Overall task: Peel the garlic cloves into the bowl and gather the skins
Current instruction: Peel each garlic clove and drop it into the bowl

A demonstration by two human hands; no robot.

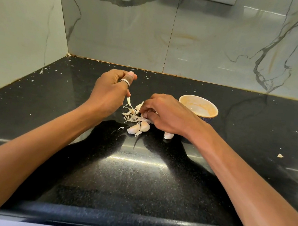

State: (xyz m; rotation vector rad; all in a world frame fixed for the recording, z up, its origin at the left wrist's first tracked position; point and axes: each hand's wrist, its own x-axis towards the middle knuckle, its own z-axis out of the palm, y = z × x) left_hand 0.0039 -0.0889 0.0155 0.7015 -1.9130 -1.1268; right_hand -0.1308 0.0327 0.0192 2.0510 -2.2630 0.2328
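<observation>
Counter (136, 177): cloves (139, 127) beside right hand (167, 113); left hand (109, 90) seemingly pinches skin (128, 101).

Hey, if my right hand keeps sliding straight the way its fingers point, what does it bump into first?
Your right hand, gripping what looks like a garlic clove, points left. First in line is the pile of skins right in front of it; your left hand lies beyond, though depth is unclear.
</observation>
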